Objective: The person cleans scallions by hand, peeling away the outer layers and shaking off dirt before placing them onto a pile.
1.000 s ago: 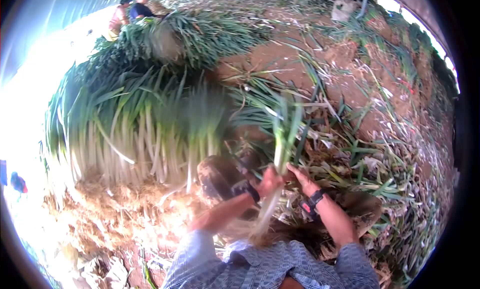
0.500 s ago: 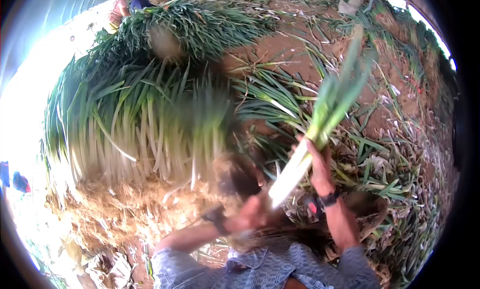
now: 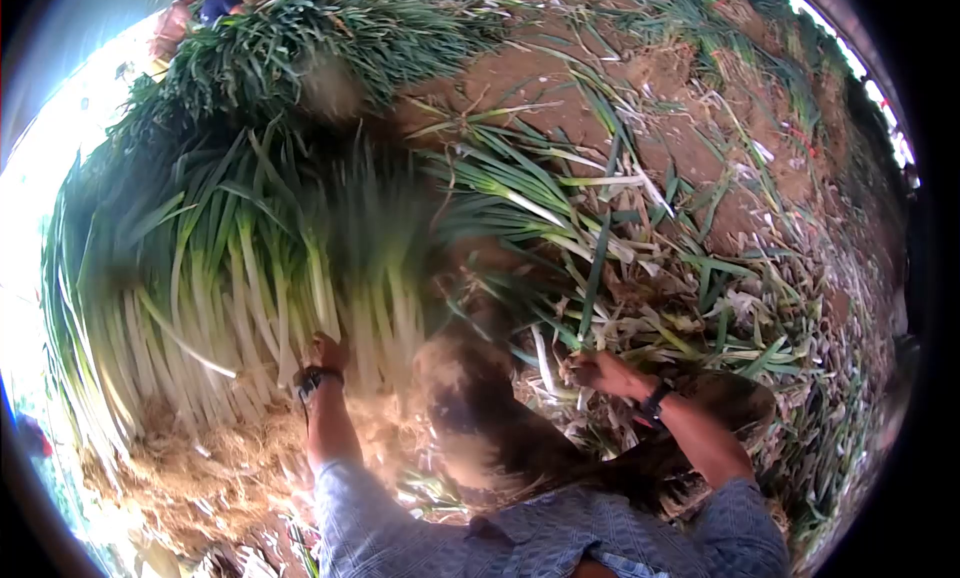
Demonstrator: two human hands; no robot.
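Note:
My left hand [image 3: 328, 353] is closed around the pale stem of a leek [image 3: 320, 293] at the front of a dense row of upright leeks [image 3: 235, 278]. The row has dark green tops, white stems and tan, stringy roots at the bottom. To the right, my right hand [image 3: 612, 375] is low over the litter, its fingers pinched together. A long green leek leaf [image 3: 597, 278] runs down to these fingertips and appears held there. Fingertips on both hands are partly hidden.
Loose leeks [image 3: 520, 193] lie on the brown soil ahead. Stripped leaves and peelings [image 3: 740, 318] cover the ground at right. Behind the row is another green heap [image 3: 330, 38], with two people [image 3: 215, 6] beside it. Bundles [image 3: 750, 58] line the far right.
The thick leek held up between both hands has left the middle. My left hand has moved left to the upright row. My right hand has come down and slightly left.

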